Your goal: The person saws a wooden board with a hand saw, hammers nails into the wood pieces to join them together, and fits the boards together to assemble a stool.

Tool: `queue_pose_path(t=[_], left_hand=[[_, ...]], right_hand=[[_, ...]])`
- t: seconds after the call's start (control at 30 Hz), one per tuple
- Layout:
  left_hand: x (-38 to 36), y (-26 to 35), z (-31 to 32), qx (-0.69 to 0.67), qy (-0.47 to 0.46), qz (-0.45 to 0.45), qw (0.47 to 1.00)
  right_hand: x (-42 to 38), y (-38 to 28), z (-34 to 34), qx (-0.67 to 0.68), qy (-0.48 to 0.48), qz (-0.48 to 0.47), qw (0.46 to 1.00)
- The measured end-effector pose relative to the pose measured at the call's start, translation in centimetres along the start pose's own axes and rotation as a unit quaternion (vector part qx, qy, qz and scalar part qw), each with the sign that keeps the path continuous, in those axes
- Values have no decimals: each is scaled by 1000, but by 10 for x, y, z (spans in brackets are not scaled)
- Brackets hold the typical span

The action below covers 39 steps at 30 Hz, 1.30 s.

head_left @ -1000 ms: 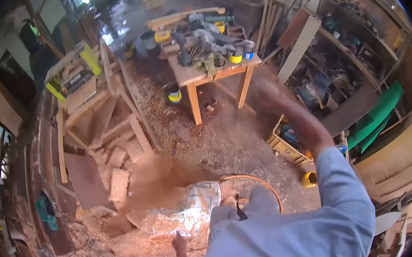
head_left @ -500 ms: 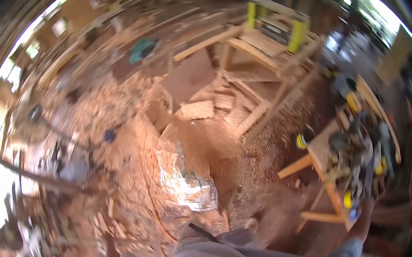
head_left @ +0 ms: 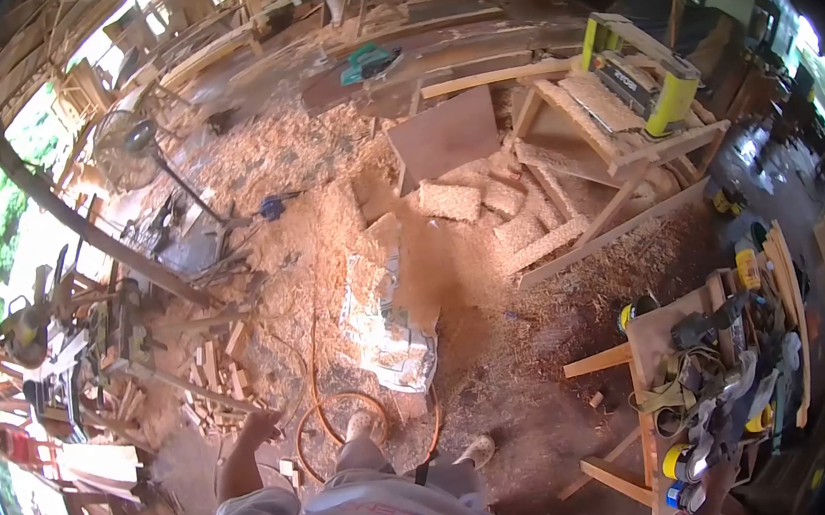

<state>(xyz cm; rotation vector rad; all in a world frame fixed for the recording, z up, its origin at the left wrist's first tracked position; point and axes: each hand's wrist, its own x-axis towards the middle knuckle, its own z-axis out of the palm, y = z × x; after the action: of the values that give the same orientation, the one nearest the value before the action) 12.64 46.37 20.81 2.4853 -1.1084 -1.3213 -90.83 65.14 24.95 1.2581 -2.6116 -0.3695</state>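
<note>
My left hand [head_left: 263,424] is out in front of my body at the lower left, above the floor near small wood offcuts [head_left: 214,379]. Nothing shows in it and its fingers look loosely apart. At the lower right, my right hand [head_left: 722,474] is in shadow beside a cluttered wooden work table [head_left: 650,348]; its fingers cannot be made out. Close to it on the table edge stand a yellow-banded can [head_left: 677,462] and a blue-banded can [head_left: 686,497]. Straps [head_left: 670,393] and tools lie farther up the tabletop.
Wood shavings [head_left: 315,192] cover much of the floor. An orange hose [head_left: 303,440] loops by my feet, below a shiny sack [head_left: 398,360]. A yellow-green planer [head_left: 631,84] sits on a wooden stand ahead right. A pedestal fan [head_left: 140,137] and slanting pole [head_left: 77,222] are left.
The view has shifted and sharpened, with the floor items now farther right in frame. My left hand has come forward and up; my right hand appears lower, beside the table's near end.
</note>
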Motion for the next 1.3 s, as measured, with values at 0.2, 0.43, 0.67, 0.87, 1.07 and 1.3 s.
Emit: queue_pose_path(t=[0.2,0.43,0.67,0.87,1.07,1.3], left_hand=[[19,-184,15,167,-38,-30,985],[83,-339,110,-201,91,60,973],[206,-282,29,77,15,199,977],[332,-172,-41,335,60,274,899],[438,-43,-172,-99,37,50,993],[551,-77,-281,70,199,113,971]], right_hand=[[14,-17,-56,43,-48,151,986],[-26,-142,-197,144,277,3,950],[4,-334,-375,-50,92,301,948],[86,-458,-451,-170,74,295,937],[184,-642,-522,290,521,76,799],[219,-1028,-611,593,462,-159,640]])
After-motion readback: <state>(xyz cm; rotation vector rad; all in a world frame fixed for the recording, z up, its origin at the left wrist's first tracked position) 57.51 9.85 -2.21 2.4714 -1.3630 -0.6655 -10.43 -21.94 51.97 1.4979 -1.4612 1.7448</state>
